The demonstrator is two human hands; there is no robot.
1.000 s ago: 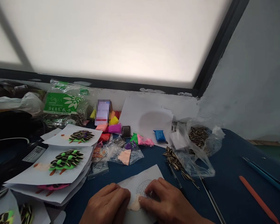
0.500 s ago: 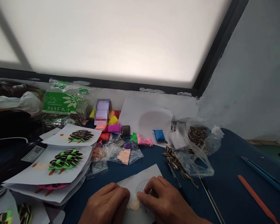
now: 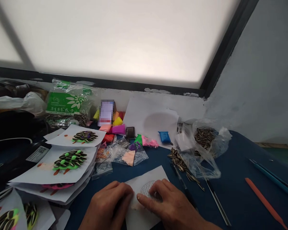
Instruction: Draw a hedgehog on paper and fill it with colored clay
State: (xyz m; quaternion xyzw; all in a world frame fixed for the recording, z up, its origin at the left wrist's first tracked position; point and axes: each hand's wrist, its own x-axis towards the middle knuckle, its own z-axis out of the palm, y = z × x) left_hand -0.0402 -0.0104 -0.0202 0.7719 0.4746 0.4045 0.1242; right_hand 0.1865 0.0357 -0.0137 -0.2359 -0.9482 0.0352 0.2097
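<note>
Head view, white paper [image 3: 158, 174] on blue tabletop [image 3: 121, 175] between both hands, left hand [image 3: 108, 204] curled at its left edge, grip hidden, can't tell, right hand [image 3: 169, 203] thumb and forefinger spread over line-filled oval drawing [image 3: 146, 188], striped seeds [image 3: 177, 159] beyond.

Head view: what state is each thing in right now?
Left hand, curled, grip hidden
Right hand, thumb and forefinger apart
Paper, drawn on, partly covered
Decorated pictures, stacked
Phone, propped up, screen blurred
Clear bag, crumpled, holding seeds
Loose seeds, piled outside the bag
Orange tool, lying untouched
</note>
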